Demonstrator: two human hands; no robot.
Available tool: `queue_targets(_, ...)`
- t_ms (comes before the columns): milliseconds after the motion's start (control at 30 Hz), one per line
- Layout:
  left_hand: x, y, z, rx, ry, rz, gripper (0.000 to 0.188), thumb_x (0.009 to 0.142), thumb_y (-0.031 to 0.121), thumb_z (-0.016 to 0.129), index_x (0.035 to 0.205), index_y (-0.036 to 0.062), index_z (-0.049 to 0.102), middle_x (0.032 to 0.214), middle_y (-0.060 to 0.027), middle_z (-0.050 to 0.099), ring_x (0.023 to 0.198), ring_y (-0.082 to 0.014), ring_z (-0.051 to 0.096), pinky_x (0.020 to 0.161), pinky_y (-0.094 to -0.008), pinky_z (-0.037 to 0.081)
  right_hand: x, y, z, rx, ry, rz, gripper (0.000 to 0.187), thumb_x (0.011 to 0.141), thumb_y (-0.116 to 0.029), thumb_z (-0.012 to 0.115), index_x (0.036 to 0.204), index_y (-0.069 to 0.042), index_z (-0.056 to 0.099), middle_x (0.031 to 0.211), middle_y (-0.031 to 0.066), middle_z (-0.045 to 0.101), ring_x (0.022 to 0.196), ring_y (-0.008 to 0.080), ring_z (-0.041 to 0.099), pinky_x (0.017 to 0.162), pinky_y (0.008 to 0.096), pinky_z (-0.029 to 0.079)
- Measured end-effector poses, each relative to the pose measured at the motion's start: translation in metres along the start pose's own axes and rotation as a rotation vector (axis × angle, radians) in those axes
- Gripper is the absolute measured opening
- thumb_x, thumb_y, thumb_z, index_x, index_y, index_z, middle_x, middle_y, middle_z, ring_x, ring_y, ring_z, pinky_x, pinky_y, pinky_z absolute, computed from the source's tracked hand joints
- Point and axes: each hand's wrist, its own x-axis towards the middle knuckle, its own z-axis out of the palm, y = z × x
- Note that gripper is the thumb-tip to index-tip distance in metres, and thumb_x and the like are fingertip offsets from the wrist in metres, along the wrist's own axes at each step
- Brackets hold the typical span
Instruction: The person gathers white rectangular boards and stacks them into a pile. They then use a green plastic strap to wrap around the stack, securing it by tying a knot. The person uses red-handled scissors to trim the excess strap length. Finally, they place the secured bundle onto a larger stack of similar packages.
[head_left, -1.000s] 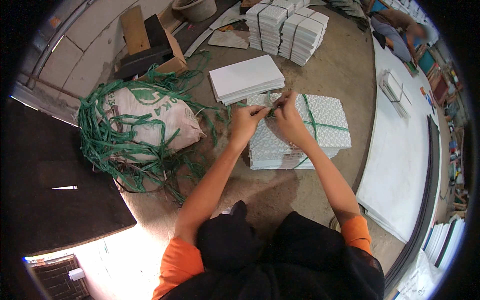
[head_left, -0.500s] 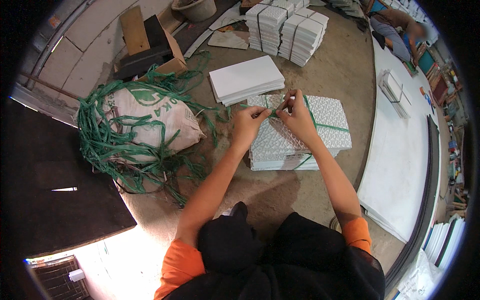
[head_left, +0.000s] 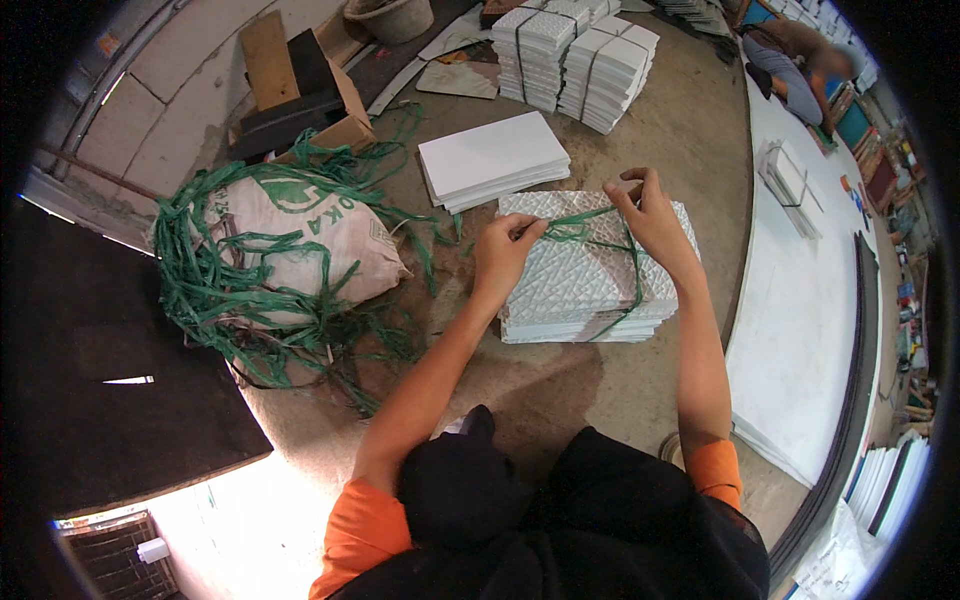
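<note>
In front of me on the floor lies a stack of white textured panels (head_left: 570,270) with a raised pattern on top. Green plastic twine (head_left: 572,232) crosses the stack, and a band of it runs down the front side. Above the stack's left part, my left hand (head_left: 506,250) pinches one end of the twine. My right hand (head_left: 650,225) grips another length of it over the far right part, fingers closed. Between the two hands the strands stretch taut above the panels.
To the left sits a printed sack (head_left: 300,240) draped with loose green twine (head_left: 230,330). Smooth white panels (head_left: 495,155) lie beyond my stack, and tied bundles (head_left: 605,75) stand farther back. On the right, white sheets (head_left: 790,350) carry a small bundle (head_left: 793,188). Another person (head_left: 795,65) sits at far right.
My hands were close together at the twine's crossing. The right hand has drawn away to the right, pulling the twine out between them; the left hand has barely moved.
</note>
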Motion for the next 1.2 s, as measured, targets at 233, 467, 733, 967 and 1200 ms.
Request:
queue_targets(233, 0.001, -0.006, -0.002, -0.039, -0.040, -0.037, 0.025, 0.078, 0.022, 0.063, 0.088, -0.0016, 0.063, 0.079, -0.0080, 0.063, 0.071, -0.0113, 0.055, 0.066, -0.0248, 0.042, -0.009, -0.006, 0.028, -0.220, -0.156, -0.337, 0.036, 0.075, -0.034, 0.063, 0.096, -0.005, 0.059, 0.100, 0.0120, 0.056, 0.103, 0.0269, 0.041, 0.085, 0.0374, 0.034)
queue_targets(467, -0.001, -0.004, 0.001, 0.042, 0.048, 0.039, 0.019, 0.076, 0.018, 0.065, 0.081, 0.0002, 0.064, 0.072, -0.0076, 0.057, 0.063, -0.0148, 0.054, 0.058, -0.0269, 0.043, -0.002, 0.001, 0.004, 0.596, -0.341, 0.171, 0.024, 0.088, -0.022, 0.049, 0.095, -0.002, 0.059, 0.089, 0.0070, 0.059, 0.088, 0.0107, 0.050, 0.079, 0.0243, 0.038)
queue_targets(733, 0.012, -0.004, -0.017, 0.300, -0.097, 0.403, 0.025, 0.073, 0.017, 0.068, 0.069, -0.0027, 0.052, 0.066, -0.0091, 0.050, 0.056, -0.0187, 0.049, 0.052, -0.0309, 0.039, 0.010, -0.001, 0.044, 1.528, -0.429, 0.172, 0.027, 0.092, -0.021, 0.036, 0.069, -0.008, 0.036, 0.059, 0.0002, 0.035, 0.058, 0.0133, 0.041, 0.058, 0.0270, 0.037)
queue_targets(967, 0.011, -0.007, -0.017, 0.258, -0.045, 0.371, 0.027, 0.073, 0.009, 0.065, 0.064, -0.0044, 0.043, 0.058, -0.0122, 0.045, 0.050, -0.0166, 0.043, 0.049, -0.0300, 0.038, 0.017, -0.010, 0.065, 1.023, -0.244, 0.173, 0.022, 0.091, -0.022, 0.037, 0.073, -0.010, 0.035, 0.054, -0.0040, 0.027, 0.047, 0.0076, 0.028, 0.044, 0.0232, 0.027)
queue_targets(1200, 0.012, -0.029, -0.007, 0.015, 0.127, 0.029, 0.027, 0.072, -0.004, 0.053, 0.062, -0.0008, 0.029, 0.054, -0.0048, 0.027, 0.052, -0.0075, 0.027, 0.045, -0.0254, 0.026, 0.010, -0.002, 0.071, 0.960, -0.141, 0.222, 0.016, 0.090, -0.019, 0.037, 0.080, -0.007, 0.042, 0.054, -0.0035, 0.030, 0.047, 0.0066, 0.029, 0.044, 0.0234, 0.027)
